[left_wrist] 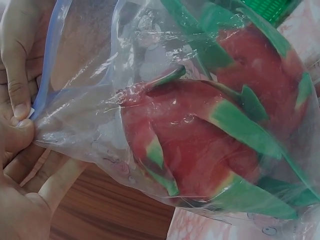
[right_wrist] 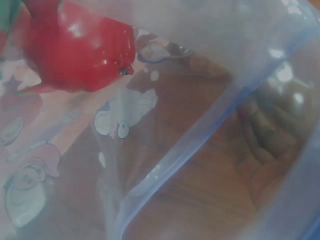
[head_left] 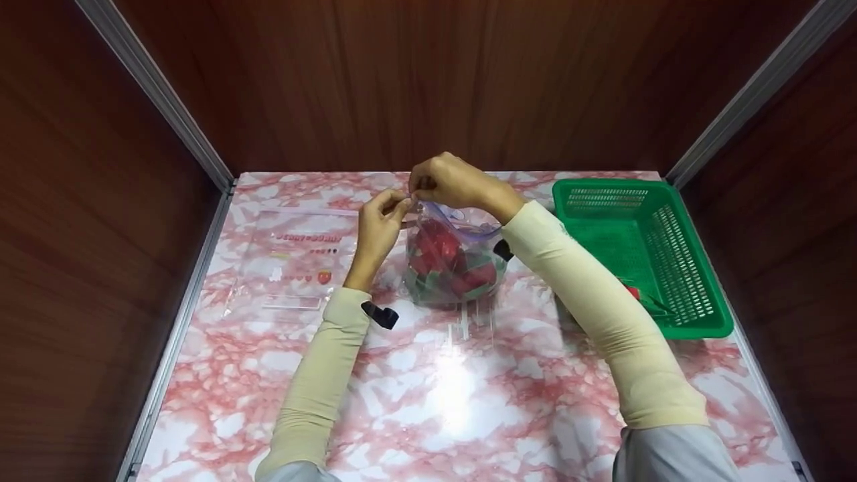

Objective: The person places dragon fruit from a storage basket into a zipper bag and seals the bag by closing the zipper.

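Red dragon fruits [left_wrist: 185, 145] with green scales fill a clear zip bag [head_left: 420, 284] that stands upright on the table. My left hand [head_left: 380, 224] pinches the bag's top corner between thumb and finger. Right beside it, my right hand [head_left: 455, 181] grips the same corner from above. In the left wrist view, both hands' fingertips meet at a small white zip slider [left_wrist: 31, 114] at the end of the bluish zip strip [left_wrist: 45, 80]. The mouth gapes along the rest of the strip [right_wrist: 180, 152] in the right wrist view.
A second clear bag [head_left: 294, 261], printed with red letters and a strawberry, lies flat on the left. At the right stands a green plastic basket [head_left: 720, 294] with a red and green item [head_left: 633, 292] inside. Wooden panels [head_left: 428, 80] enclose the marbled table [head_left: 402, 415].
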### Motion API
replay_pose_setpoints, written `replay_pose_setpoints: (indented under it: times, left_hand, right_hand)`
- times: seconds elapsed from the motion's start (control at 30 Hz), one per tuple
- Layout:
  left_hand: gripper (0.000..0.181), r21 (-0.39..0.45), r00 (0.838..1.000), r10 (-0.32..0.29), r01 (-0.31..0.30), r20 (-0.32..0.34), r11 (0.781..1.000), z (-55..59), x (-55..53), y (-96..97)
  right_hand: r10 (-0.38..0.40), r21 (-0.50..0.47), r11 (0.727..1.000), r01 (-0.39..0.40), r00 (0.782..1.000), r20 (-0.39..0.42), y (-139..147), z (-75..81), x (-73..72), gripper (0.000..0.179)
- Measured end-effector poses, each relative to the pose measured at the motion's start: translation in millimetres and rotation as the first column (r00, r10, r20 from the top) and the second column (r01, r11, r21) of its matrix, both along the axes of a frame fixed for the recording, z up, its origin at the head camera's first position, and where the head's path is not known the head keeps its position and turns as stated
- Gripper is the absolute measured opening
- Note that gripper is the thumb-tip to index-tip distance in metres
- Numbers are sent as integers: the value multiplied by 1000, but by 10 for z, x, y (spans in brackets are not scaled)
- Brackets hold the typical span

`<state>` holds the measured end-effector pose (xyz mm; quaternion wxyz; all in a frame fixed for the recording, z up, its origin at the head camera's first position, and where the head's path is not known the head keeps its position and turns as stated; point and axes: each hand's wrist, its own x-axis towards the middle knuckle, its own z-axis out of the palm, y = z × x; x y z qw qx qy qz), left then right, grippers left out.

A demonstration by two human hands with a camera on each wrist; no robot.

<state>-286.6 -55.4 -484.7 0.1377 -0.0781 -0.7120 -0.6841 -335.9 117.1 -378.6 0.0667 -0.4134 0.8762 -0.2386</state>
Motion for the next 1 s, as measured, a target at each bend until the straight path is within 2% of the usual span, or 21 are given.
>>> replay_pose_setpoints:
  times: [0.27,0.63,1.0]
  left_hand:
    - [13,-14,999,2,-2,-42,1000,10,7,-6]
    - [13,-18,998,41,-42,-51,999,-20,6,-7]
    - [8,51,1000,17,-15,-24,999,-21,6,-6]
  right_hand:
    - [12,-8,1000,-11,1000,9,32,-2,9,10]
    - [1,20,1000,-1,1000,12,133,-35,23,10]
    - [12,40,999,-12,1000,10,228,-60,11,11]
